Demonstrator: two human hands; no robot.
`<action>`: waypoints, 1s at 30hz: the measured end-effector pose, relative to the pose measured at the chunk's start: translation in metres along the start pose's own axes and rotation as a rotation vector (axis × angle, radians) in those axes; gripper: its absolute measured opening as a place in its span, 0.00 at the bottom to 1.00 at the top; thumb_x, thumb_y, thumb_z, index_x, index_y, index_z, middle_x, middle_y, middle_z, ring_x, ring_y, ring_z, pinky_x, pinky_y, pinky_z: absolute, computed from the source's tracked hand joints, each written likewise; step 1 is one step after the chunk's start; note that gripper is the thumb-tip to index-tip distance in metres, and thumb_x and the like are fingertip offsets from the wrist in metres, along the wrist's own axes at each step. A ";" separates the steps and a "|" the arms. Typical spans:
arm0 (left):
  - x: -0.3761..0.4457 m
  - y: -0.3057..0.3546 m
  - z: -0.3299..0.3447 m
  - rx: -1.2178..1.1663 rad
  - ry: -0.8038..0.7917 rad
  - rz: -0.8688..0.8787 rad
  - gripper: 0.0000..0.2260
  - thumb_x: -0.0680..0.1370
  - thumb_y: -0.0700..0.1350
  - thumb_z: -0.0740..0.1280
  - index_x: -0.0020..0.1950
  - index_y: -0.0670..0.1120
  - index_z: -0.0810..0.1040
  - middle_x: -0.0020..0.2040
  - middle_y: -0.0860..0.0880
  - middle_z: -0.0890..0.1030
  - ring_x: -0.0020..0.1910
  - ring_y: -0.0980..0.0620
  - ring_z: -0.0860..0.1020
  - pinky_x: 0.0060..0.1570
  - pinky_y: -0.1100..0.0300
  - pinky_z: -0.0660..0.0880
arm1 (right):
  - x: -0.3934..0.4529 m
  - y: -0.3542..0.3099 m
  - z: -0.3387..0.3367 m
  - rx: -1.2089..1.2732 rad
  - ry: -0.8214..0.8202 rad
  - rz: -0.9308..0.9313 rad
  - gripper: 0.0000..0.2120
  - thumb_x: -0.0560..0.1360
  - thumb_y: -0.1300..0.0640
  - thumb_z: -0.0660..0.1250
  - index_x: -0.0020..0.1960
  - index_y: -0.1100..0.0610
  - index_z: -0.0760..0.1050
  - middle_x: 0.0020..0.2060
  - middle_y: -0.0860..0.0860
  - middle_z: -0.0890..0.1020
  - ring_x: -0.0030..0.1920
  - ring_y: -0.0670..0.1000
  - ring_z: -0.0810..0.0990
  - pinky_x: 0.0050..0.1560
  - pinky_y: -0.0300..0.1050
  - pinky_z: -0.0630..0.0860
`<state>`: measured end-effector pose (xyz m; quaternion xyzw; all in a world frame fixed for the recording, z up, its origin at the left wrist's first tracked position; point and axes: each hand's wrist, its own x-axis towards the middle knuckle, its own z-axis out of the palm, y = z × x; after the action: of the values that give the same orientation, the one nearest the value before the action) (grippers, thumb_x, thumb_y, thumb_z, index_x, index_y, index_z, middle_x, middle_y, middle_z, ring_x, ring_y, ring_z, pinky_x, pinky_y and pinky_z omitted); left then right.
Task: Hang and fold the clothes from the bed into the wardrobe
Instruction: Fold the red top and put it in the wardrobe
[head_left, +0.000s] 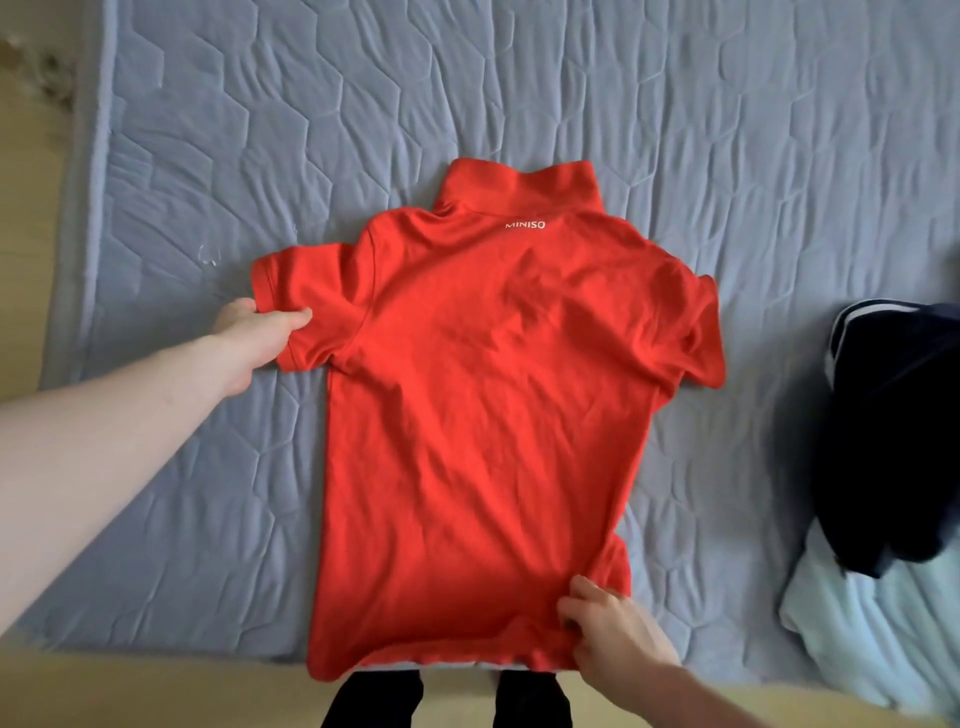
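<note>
Your left hand (254, 332) pinches sleeve of red shirt (483, 415); right hand (613, 634) pinches hem at 5 o'clock. Shirt flat on quilted blue bed (208, 130). Dark garment (893, 431) at 3 o'clock.

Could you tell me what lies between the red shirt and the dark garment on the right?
Only bare blue quilt separates the red shirt from the dark garment, as the head view shows.
</note>
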<state>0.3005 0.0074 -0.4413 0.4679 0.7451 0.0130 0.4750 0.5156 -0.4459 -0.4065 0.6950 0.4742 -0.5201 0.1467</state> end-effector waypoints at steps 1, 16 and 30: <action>0.001 0.001 0.001 -0.003 0.006 -0.003 0.21 0.72 0.55 0.78 0.59 0.46 0.79 0.57 0.45 0.84 0.58 0.45 0.82 0.64 0.47 0.77 | -0.004 0.006 0.004 -0.020 -0.068 0.008 0.16 0.71 0.58 0.60 0.55 0.46 0.75 0.55 0.43 0.74 0.58 0.51 0.79 0.50 0.46 0.72; -0.060 0.060 0.013 -0.237 0.126 0.267 0.05 0.75 0.47 0.74 0.49 0.51 0.83 0.44 0.55 0.84 0.43 0.57 0.81 0.45 0.62 0.76 | 0.070 0.006 -0.174 0.672 0.674 0.265 0.27 0.72 0.58 0.71 0.71 0.50 0.73 0.62 0.49 0.79 0.54 0.51 0.82 0.60 0.46 0.75; -0.205 0.136 0.143 -0.076 -0.246 0.677 0.21 0.78 0.42 0.70 0.70 0.51 0.75 0.59 0.54 0.84 0.58 0.55 0.82 0.66 0.53 0.74 | 0.022 0.069 -0.178 0.721 0.713 0.270 0.23 0.74 0.61 0.70 0.67 0.50 0.74 0.61 0.47 0.79 0.44 0.45 0.84 0.56 0.46 0.76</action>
<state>0.5193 -0.1223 -0.3135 0.6683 0.4841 0.1411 0.5470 0.6758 -0.3458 -0.3717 0.8903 0.1918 -0.3578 -0.2063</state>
